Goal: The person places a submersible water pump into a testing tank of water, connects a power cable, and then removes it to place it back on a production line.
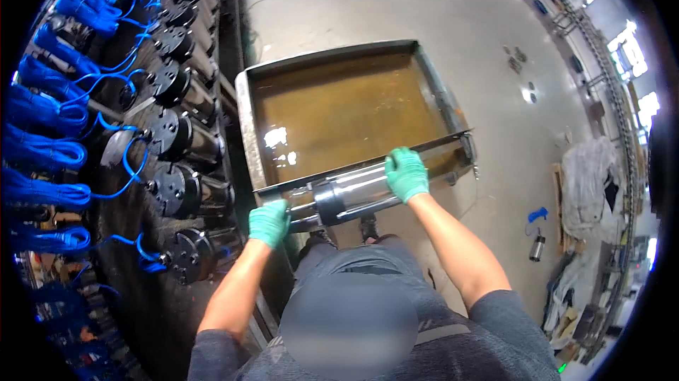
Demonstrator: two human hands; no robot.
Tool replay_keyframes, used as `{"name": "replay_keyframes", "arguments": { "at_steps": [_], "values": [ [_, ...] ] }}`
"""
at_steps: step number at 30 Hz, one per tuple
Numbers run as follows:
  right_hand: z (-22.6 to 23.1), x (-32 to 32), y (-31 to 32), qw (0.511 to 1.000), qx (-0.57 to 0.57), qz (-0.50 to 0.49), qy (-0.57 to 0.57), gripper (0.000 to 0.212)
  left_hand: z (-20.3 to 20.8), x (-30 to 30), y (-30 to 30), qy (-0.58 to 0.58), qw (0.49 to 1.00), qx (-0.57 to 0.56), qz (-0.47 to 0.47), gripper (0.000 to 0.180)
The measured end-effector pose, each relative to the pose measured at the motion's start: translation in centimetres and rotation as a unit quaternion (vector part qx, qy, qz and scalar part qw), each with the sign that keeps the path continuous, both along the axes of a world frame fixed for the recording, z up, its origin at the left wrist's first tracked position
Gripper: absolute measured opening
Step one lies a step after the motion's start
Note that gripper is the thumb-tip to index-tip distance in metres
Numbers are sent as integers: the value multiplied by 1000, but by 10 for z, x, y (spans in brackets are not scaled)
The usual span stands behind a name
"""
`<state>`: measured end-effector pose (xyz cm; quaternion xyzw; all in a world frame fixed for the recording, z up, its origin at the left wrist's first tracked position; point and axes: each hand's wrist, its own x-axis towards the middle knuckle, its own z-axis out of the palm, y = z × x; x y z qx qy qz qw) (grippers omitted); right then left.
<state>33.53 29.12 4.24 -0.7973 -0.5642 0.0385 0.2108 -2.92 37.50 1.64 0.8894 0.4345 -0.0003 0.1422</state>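
Note:
I hold a shiny steel cylinder with a dark band (350, 195) level across the near rim of a metal tray (247, 119) filled with brown liquid. My left hand (269, 221), in a green glove, grips the cylinder's dark left end. Over the right part of the cylinder, my right hand (407, 173), also green-gloved, is wrapped around the shiny body. The cylinder sits just above the tray's front edge, in front of my waist.
A rack at the left holds several similar cylinders with black end caps (173, 190) and coiled blue cables (42, 147). A small cylinder with a blue cable (537, 243) stands on the concrete floor at right. Crumpled cloth and clutter (590, 183) lie at the right.

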Motion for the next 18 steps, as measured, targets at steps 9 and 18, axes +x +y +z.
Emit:
{"name": "replay_keyframes", "arguments": {
  "at_steps": [9, 18],
  "values": [
    [5, -11, 12, 1000, 8, 7, -9, 14, 34, -12, -1, -405, 574, -647, 297, 43],
    [8, -10, 11, 1000, -2, 5, -6, 14, 1, -18, -9, -333, 887, -311, 81, 41]
  ]
}}
